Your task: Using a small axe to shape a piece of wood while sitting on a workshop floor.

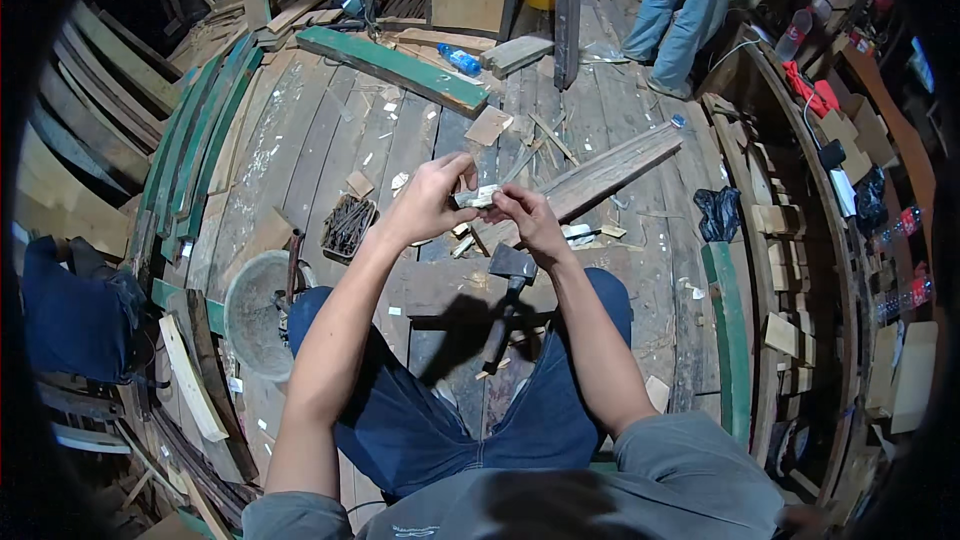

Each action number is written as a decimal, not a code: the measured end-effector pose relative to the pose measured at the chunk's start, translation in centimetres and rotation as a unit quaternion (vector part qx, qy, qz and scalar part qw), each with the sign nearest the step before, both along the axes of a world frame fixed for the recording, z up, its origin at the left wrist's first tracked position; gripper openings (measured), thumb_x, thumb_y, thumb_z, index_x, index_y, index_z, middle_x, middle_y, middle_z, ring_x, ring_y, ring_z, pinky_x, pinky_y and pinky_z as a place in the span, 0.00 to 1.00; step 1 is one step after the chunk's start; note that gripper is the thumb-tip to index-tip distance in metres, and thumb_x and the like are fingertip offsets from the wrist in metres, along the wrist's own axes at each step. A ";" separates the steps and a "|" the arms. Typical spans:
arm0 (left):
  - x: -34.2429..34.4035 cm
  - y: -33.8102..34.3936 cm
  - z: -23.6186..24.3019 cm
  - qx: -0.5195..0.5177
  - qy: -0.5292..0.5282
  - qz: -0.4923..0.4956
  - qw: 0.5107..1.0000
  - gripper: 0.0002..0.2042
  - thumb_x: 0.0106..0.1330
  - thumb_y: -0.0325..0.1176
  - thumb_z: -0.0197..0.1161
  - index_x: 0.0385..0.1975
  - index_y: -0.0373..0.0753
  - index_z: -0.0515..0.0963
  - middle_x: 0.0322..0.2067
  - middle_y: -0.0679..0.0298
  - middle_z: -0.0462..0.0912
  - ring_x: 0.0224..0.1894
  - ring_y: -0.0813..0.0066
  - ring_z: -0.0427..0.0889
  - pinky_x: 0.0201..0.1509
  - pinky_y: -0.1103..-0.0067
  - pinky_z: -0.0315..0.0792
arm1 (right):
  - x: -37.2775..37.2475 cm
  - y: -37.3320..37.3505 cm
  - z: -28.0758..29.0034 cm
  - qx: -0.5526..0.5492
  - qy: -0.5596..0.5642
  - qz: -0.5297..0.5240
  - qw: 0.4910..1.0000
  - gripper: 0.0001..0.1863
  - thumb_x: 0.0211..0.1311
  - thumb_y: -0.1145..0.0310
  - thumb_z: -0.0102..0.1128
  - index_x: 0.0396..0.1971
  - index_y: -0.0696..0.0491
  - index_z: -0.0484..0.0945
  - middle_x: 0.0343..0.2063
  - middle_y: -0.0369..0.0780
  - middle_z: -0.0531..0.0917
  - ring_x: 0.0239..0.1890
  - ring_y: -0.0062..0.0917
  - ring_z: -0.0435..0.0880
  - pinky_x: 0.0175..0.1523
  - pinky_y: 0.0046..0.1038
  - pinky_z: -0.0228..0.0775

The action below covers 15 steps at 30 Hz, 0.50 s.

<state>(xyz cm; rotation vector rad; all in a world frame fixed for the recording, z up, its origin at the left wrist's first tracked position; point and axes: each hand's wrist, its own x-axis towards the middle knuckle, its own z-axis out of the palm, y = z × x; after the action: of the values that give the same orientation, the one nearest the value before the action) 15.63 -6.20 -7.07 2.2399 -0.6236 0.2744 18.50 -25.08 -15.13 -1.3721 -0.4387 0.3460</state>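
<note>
My left hand and my right hand meet above the plank floor, both gripping a small pale lump of material between the fingertips. Just below the hands a hatchet lies on the boards between my knees, its head toward the hands and its handle pointing back at me. A long weathered plank runs from under my right hand toward the upper right.
A small tray of dark nails sits left of my left hand, with a grey bowl by my left knee. A green beam, a blue bottle and another person's legs are farther off. Stacked wood blocks line the right side.
</note>
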 end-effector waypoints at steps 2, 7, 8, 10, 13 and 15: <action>0.0 0.2 -0.2 0.014 0.017 -0.001 1.000 0.19 0.42 0.29 0.72 0.31 0.35 0.69 0.26 0.56 0.72 0.29 0.59 0.74 0.32 0.72 0.67 | -0.1 0.3 0.0 -0.006 0.001 -0.021 1.000 0.14 0.63 0.63 0.56 0.33 0.61 0.78 0.25 0.36 0.81 0.29 0.15 0.76 0.38 0.19 0.68; -0.1 0.6 -0.3 0.021 -0.019 0.034 0.999 0.24 0.47 0.37 0.72 0.42 0.36 0.70 0.36 0.55 0.75 0.38 0.62 0.76 0.40 0.74 0.70 | 0.0 -0.1 0.6 0.021 0.014 -0.037 0.999 0.13 0.62 0.64 0.58 0.35 0.61 0.78 0.27 0.37 0.82 0.30 0.16 0.77 0.38 0.19 0.69; 0.0 0.8 -0.3 -0.019 -0.002 0.034 0.999 0.26 0.48 0.39 0.72 0.45 0.37 0.70 0.37 0.56 0.76 0.38 0.64 0.77 0.41 0.75 0.70 | -0.1 -0.1 0.7 0.021 0.014 -0.038 0.999 0.13 0.62 0.64 0.58 0.35 0.61 0.78 0.27 0.37 0.82 0.30 0.16 0.77 0.38 0.19 0.69; 0.2 1.6 -0.4 -0.012 0.066 0.045 0.997 0.24 0.58 0.47 0.64 0.47 0.35 0.72 0.38 0.57 0.78 0.39 0.70 0.76 0.42 0.77 0.69 | -0.1 0.0 0.8 0.033 -0.005 -0.047 0.998 0.12 0.62 0.66 0.59 0.36 0.61 0.77 0.28 0.36 0.82 0.29 0.16 0.77 0.38 0.19 0.69; 0.8 2.6 -1.2 -0.059 0.309 0.082 0.946 0.32 0.69 0.58 0.39 0.40 0.32 0.78 0.31 0.61 0.81 0.35 0.76 0.75 0.40 0.79 0.69 | 0.0 0.0 0.6 0.017 -0.006 -0.027 0.999 0.12 0.60 0.69 0.59 0.41 0.60 0.76 0.27 0.35 0.80 0.30 0.15 0.76 0.38 0.19 0.68; 1.0 3.2 -2.0 -0.032 0.363 0.064 0.929 0.31 0.68 0.59 0.40 0.38 0.33 0.78 0.29 0.64 0.82 0.31 0.78 0.75 0.38 0.80 0.68 | -0.1 0.2 0.9 -0.009 -0.016 -0.009 1.000 0.14 0.59 0.73 0.58 0.45 0.59 0.75 0.27 0.34 0.78 0.31 0.16 0.76 0.40 0.19 0.69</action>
<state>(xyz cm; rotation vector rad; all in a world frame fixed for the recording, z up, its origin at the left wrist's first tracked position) 16.62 -3.03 -9.08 2.1084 -0.0659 -0.4575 18.44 -24.89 -14.26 -1.4007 -0.4490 0.3142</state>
